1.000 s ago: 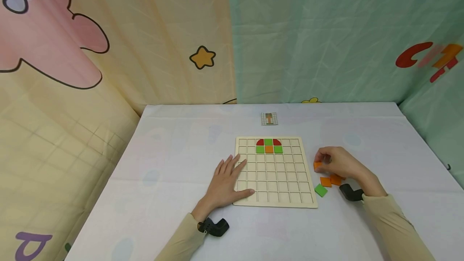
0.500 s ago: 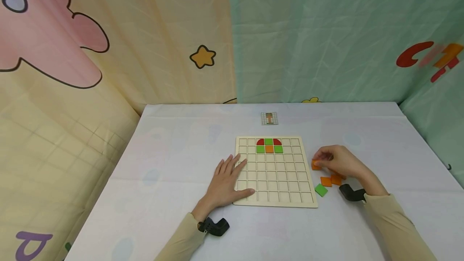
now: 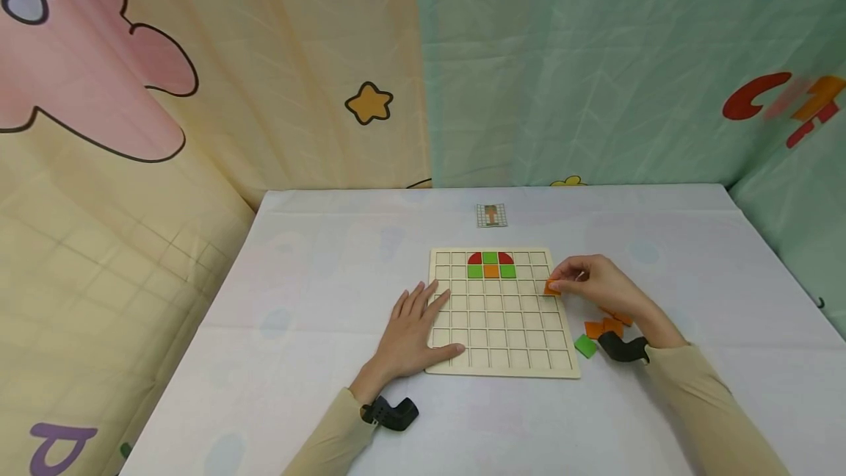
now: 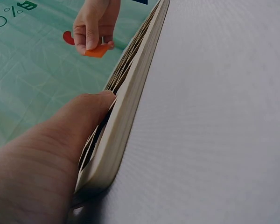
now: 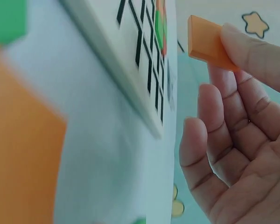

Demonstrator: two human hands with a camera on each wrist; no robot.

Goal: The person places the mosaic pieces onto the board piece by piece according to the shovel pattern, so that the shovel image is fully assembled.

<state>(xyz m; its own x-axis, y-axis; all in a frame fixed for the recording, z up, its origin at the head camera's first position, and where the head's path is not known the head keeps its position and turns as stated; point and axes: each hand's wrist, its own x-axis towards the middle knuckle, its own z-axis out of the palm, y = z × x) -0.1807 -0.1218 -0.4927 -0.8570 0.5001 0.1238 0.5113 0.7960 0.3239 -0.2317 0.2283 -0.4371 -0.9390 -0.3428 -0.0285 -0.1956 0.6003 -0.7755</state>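
My right hand (image 3: 598, 285) pinches an orange square tile (image 5: 207, 42) between thumb and fingers, over the right edge of the wooden grid board (image 3: 502, 325). My left hand (image 3: 411, 333) lies spread on the board's left side, its thumb (image 4: 91, 109) along the near edge. Near the top of the grid sit two red quarter-round tiles with a green tile (image 3: 490, 258) between them. Below them an orange tile (image 3: 491, 271) has a green tile (image 3: 475, 271) on its left and another on its right.
Right of the board lie several loose orange tiles (image 3: 594, 330) and a green tile (image 3: 585, 346), under the right wrist. A small card with a gridded picture (image 3: 491, 215) lies behind the board. White cloth covers the table (image 3: 317, 263); printed curtains (image 3: 595, 72) stand behind.
My right hand has lifted the orange tile from beside the loose tiles and moved left to the board's right edge. The left hand stays in place.
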